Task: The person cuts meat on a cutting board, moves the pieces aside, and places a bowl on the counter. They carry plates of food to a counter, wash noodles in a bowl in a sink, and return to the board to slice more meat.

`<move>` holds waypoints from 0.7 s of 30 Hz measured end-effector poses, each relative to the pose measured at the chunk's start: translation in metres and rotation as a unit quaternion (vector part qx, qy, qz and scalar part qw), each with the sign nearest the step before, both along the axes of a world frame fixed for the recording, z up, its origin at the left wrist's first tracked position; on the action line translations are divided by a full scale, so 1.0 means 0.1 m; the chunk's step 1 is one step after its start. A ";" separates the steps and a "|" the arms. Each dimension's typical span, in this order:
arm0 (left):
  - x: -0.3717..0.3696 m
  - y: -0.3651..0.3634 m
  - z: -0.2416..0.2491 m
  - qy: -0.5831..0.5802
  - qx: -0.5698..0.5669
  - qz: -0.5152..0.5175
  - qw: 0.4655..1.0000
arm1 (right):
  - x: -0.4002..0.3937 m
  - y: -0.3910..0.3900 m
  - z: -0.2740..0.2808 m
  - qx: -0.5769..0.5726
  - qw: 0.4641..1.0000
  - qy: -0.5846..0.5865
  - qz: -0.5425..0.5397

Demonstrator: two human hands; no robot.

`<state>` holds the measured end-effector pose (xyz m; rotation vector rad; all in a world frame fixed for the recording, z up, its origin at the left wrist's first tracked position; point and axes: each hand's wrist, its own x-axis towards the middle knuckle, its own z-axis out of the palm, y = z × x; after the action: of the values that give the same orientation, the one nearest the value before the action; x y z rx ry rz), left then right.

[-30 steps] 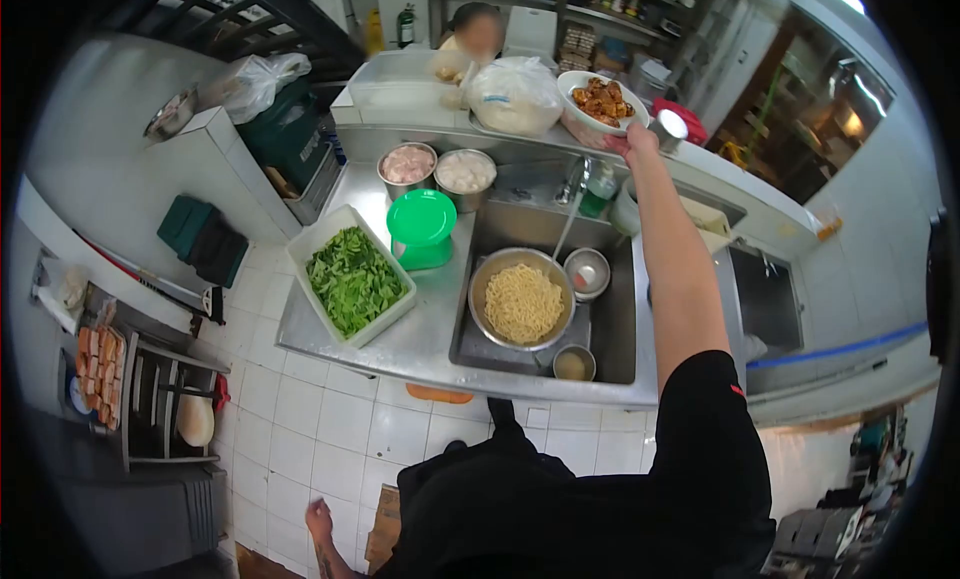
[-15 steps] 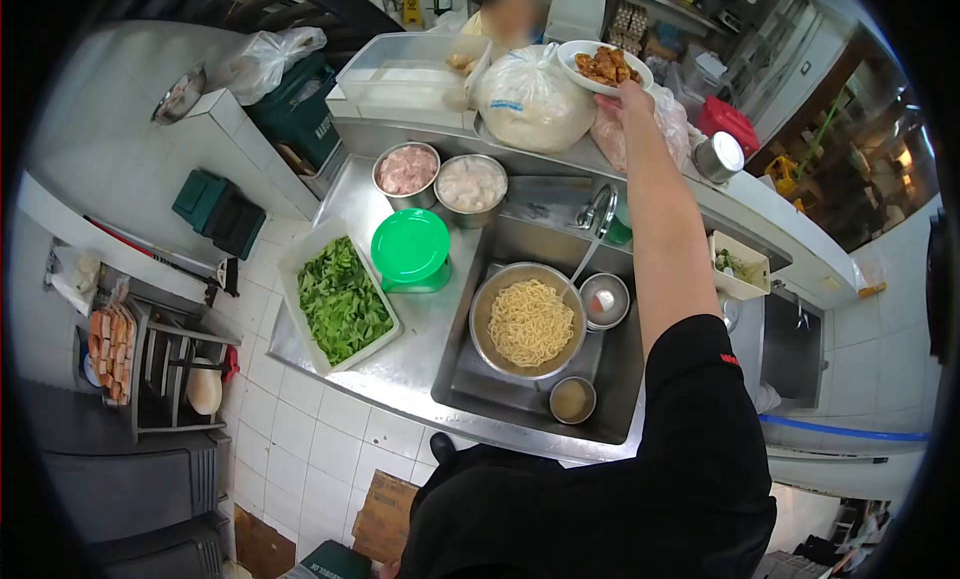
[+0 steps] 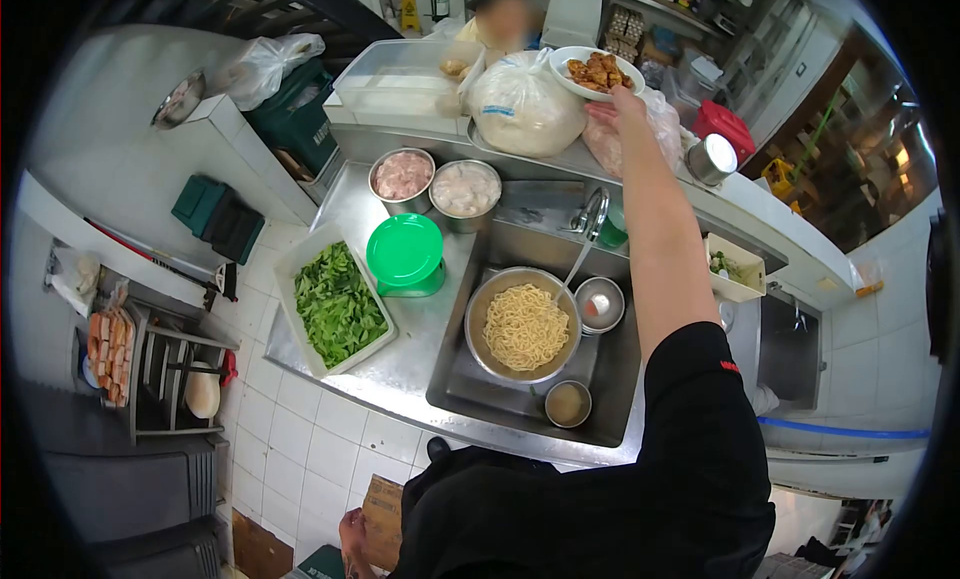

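Stainless counter [image 3: 415, 339] beside white-tiled floor [image 3: 310, 414] — right hand [image 3: 613, 107] grips white dish [image 3: 561, 70] above ledge [image 3: 768, 201]; left hand [image 3: 353, 530] low near cardboard [image 3: 385, 519], grip unclear.

The right arm [image 3: 668, 249] is stretched forward to the bowl [image 3: 558, 71], almost straight, and its upper part is inside a short black sleeve [image 3: 700, 399]. The right hand [image 3: 612, 107] grips the bowl at its near edge, with the fingers reaching under it toward the left. The left hand [image 3: 353, 531] is low, well apart from the bowl, on its near left side; how its fingers are bent, I cannot tell.
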<state>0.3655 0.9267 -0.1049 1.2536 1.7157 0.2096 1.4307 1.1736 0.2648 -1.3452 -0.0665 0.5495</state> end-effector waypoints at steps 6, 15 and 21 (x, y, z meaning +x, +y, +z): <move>-0.38 -0.51 -0.41 -0.066 0.028 -0.108 0.991 | -0.05 0.04 0.00 0.012 1.000 0.003 -0.028; -0.55 -1.28 -0.78 -0.115 -0.255 0.218 0.935 | -0.07 0.03 0.01 0.021 1.000 0.007 -0.017; -0.54 -1.29 -0.82 -0.021 -0.135 0.071 0.988 | -0.04 0.05 -0.02 0.025 1.000 0.002 -0.019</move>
<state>0.3118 0.7980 -0.1871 0.9250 1.7335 0.0820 1.4262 1.1786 0.2627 -1.2948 -0.0514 0.5144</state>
